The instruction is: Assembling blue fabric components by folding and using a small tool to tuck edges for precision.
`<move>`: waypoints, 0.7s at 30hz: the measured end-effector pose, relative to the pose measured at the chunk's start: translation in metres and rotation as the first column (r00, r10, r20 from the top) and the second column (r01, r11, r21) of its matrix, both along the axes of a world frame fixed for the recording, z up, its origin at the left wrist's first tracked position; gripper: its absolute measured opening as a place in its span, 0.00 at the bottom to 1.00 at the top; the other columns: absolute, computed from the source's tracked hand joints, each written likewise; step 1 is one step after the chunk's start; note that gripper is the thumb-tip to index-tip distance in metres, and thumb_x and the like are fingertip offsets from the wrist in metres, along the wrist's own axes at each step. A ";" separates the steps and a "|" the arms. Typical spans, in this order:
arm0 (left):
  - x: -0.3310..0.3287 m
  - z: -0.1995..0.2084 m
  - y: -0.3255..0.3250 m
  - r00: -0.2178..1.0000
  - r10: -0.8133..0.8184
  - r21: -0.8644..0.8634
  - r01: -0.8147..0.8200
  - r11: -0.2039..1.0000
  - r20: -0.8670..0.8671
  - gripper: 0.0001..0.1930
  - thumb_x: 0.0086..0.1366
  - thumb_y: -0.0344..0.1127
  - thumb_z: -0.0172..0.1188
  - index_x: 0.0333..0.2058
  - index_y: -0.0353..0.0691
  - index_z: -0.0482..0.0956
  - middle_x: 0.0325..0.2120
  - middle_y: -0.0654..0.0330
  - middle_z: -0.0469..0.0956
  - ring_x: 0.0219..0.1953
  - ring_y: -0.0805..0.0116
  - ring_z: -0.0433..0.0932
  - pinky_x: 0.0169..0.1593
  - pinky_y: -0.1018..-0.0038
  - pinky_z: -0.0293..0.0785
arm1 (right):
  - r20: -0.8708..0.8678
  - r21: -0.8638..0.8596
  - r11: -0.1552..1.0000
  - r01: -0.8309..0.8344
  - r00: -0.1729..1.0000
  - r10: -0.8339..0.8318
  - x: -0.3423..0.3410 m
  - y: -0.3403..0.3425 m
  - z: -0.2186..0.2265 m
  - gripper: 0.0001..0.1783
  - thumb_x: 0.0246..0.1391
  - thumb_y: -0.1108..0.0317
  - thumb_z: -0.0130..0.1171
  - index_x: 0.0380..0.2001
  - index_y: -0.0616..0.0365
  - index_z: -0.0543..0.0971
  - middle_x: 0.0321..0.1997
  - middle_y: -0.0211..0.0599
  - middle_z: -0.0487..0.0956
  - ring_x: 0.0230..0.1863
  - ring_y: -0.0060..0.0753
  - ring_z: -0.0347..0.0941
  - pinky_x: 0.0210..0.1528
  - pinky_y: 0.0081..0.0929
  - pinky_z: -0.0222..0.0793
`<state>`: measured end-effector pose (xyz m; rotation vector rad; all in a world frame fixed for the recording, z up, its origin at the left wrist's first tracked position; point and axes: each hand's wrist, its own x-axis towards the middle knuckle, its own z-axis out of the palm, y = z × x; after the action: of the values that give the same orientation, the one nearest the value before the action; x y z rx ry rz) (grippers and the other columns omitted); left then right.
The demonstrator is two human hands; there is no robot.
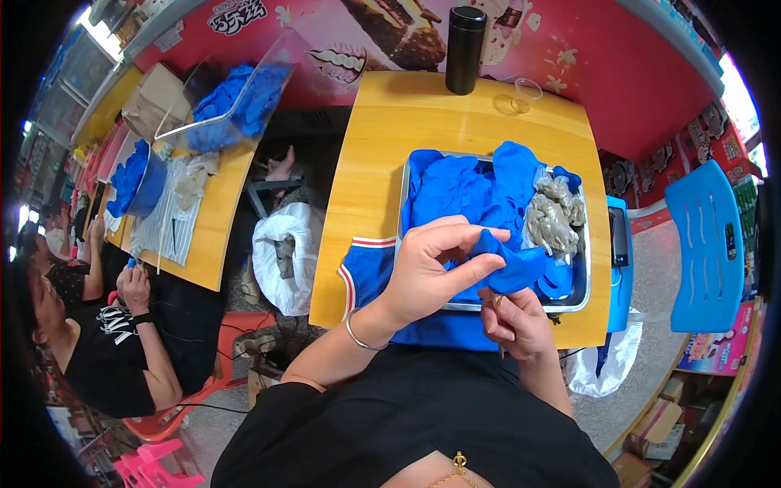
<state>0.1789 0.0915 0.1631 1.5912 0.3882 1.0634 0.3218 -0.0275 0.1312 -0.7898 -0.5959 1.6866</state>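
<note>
Left table (215, 252): co-worker (102, 342) seated at the near side, blue bowl (153, 191) and clear tub (195, 128) of blue stuff farther off.
White bag (305, 244): down between the two tables.
Trimmed blue cloth (370, 268): at the near left of the main table (407, 114), beside the tray.
Left hand (447, 268): thumb and index finger clamped on the left part of the blue piece.
Tray (586, 268): metal, heaped with more blue pieces (443, 191).
Blue piece (525, 268): above the tray's near side, between the hands; probably light, soft and floppy, hard to tear, perhaps a little slippery; best hold likely a fingertip pinch at opposite edges.
Right hand (521, 325): fingers curled close together just under the blue piece; cannot tell whether clamped on its lower edge.
Beige bundle (553, 224): crumpled, at the tray's right.
Blue chair (708, 244): far right, well apart.
</note>
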 end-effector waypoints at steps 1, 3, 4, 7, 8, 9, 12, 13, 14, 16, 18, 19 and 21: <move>0.001 0.000 -0.001 1.000 0.021 -0.028 -0.020 0.999 0.014 0.09 0.51 0.26 0.65 0.33 0.35 0.81 0.16 0.67 0.63 0.19 0.82 0.60 0.22 0.83 0.55 | -0.033 -0.006 1.000 -0.019 0.999 0.018 0.001 0.000 -0.001 0.17 0.59 0.64 0.47 0.47 0.66 0.70 0.24 0.35 0.74 0.13 0.11 0.52 0.15 0.11 0.45; 0.000 0.002 -0.001 0.998 0.047 -0.057 -0.045 0.997 0.031 0.10 0.50 0.26 0.65 0.33 0.35 0.80 0.16 0.67 0.63 0.18 0.82 0.59 0.22 0.83 0.54 | -0.050 -0.009 1.000 -0.029 0.998 0.029 0.001 0.000 -0.004 0.17 0.60 0.65 0.47 0.47 0.66 0.70 0.24 0.35 0.74 0.12 0.11 0.52 0.15 0.11 0.45; -0.001 0.003 -0.001 0.998 0.062 -0.053 -0.062 0.997 -0.002 0.10 0.50 0.26 0.65 0.33 0.36 0.80 0.15 0.67 0.64 0.17 0.82 0.59 0.21 0.83 0.53 | -0.070 -0.011 0.999 -0.037 0.997 0.036 0.001 0.000 -0.005 0.17 0.60 0.65 0.46 0.47 0.66 0.70 0.24 0.36 0.74 0.12 0.11 0.52 0.15 0.10 0.45; -0.007 0.008 -0.001 0.994 0.089 -0.018 -0.091 0.996 -0.069 0.12 0.49 0.25 0.65 0.35 0.36 0.80 0.15 0.68 0.65 0.18 0.83 0.60 0.22 0.84 0.54 | -0.032 -0.001 0.999 -0.048 0.998 0.048 0.000 0.001 -0.008 0.18 0.60 0.63 0.46 0.47 0.66 0.70 0.24 0.36 0.74 0.12 0.11 0.52 0.15 0.10 0.46; -0.009 0.009 0.000 0.989 0.102 0.018 -0.100 0.995 -0.110 0.13 0.48 0.24 0.66 0.36 0.36 0.80 0.14 0.68 0.65 0.19 0.84 0.61 0.23 0.86 0.55 | -0.023 -0.006 0.999 -0.053 0.998 0.053 0.000 0.002 -0.010 0.18 0.60 0.63 0.46 0.47 0.66 0.70 0.24 0.36 0.74 0.12 0.11 0.52 0.15 0.10 0.46; -0.011 0.009 0.000 0.989 0.106 0.011 -0.105 0.994 -0.100 0.13 0.48 0.24 0.66 0.36 0.36 0.80 0.14 0.68 0.65 0.19 0.84 0.61 0.23 0.86 0.55 | 0.004 -0.003 0.999 -0.048 0.999 0.048 0.000 0.002 -0.013 0.18 0.60 0.62 0.46 0.47 0.66 0.70 0.25 0.37 0.74 0.12 0.12 0.52 0.16 0.11 0.47; -0.013 0.007 0.001 0.984 0.150 0.044 -0.146 0.988 -0.092 0.13 0.48 0.26 0.66 0.35 0.37 0.80 0.11 0.69 0.65 0.15 0.85 0.60 0.21 0.85 0.55 | 0.041 0.009 0.999 -0.041 0.998 0.040 -0.005 0.006 -0.022 0.18 0.59 0.61 0.46 0.46 0.65 0.71 0.25 0.37 0.74 0.13 0.13 0.53 0.17 0.13 0.50; -0.014 0.007 0.003 0.983 0.153 0.051 -0.148 0.988 -0.106 0.11 0.49 0.26 0.66 0.34 0.37 0.80 0.11 0.68 0.66 0.15 0.85 0.60 0.20 0.85 0.55 | 0.038 0.025 0.999 -0.032 0.999 0.031 -0.007 0.007 -0.024 0.18 0.59 0.61 0.47 0.45 0.64 0.71 0.26 0.36 0.74 0.13 0.14 0.54 0.18 0.14 0.51; -0.016 0.006 0.003 0.980 0.156 0.058 -0.150 0.987 -0.121 0.10 0.49 0.27 0.65 0.34 0.37 0.80 0.10 0.68 0.66 0.14 0.86 0.60 0.19 0.84 0.55 | 0.052 0.017 0.999 -0.041 0.998 0.040 -0.010 0.009 -0.024 0.18 0.59 0.61 0.47 0.45 0.64 0.71 0.26 0.36 0.74 0.13 0.14 0.54 0.18 0.14 0.51; -0.021 0.007 0.003 0.979 0.166 0.031 -0.164 0.986 -0.119 0.09 0.50 0.27 0.65 0.32 0.37 0.80 0.11 0.68 0.66 0.14 0.86 0.60 0.19 0.84 0.55 | 0.010 0.003 1.000 -0.024 1.000 0.024 -0.015 0.011 -0.024 0.16 0.59 0.61 0.47 0.41 0.62 0.72 0.26 0.36 0.73 0.13 0.15 0.54 0.19 0.15 0.52; -0.023 0.009 0.006 0.977 0.168 0.017 -0.167 0.986 -0.128 0.08 0.50 0.27 0.65 0.31 0.37 0.79 0.11 0.68 0.66 0.14 0.86 0.60 0.19 0.84 0.55 | 0.005 0.003 1.000 -0.021 1.000 0.021 -0.019 0.013 -0.023 0.15 0.59 0.61 0.48 0.40 0.62 0.72 0.26 0.35 0.73 0.13 0.15 0.54 0.19 0.15 0.52; -0.024 0.009 0.007 0.979 0.168 0.039 -0.164 0.986 -0.117 0.08 0.51 0.27 0.65 0.31 0.37 0.79 0.10 0.68 0.66 0.14 0.86 0.60 0.19 0.85 0.55 | -0.011 0.007 1.000 -0.011 1.000 0.012 -0.021 0.013 -0.023 0.13 0.59 0.61 0.48 0.39 0.61 0.72 0.26 0.35 0.72 0.13 0.15 0.54 0.19 0.15 0.52; -0.028 0.010 0.008 0.981 0.165 0.061 -0.160 0.985 -0.101 0.07 0.51 0.28 0.65 0.30 0.37 0.78 0.10 0.69 0.66 0.14 0.86 0.60 0.18 0.85 0.55 | 0.002 -0.001 1.000 -0.008 1.000 0.008 -0.022 0.013 -0.022 0.13 0.58 0.62 0.49 0.39 0.61 0.72 0.26 0.34 0.72 0.13 0.15 0.55 0.19 0.15 0.53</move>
<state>0.1510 0.0998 0.1729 1.6896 0.5740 1.1232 0.3000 -0.0147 0.1088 -0.7907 -0.6003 1.6941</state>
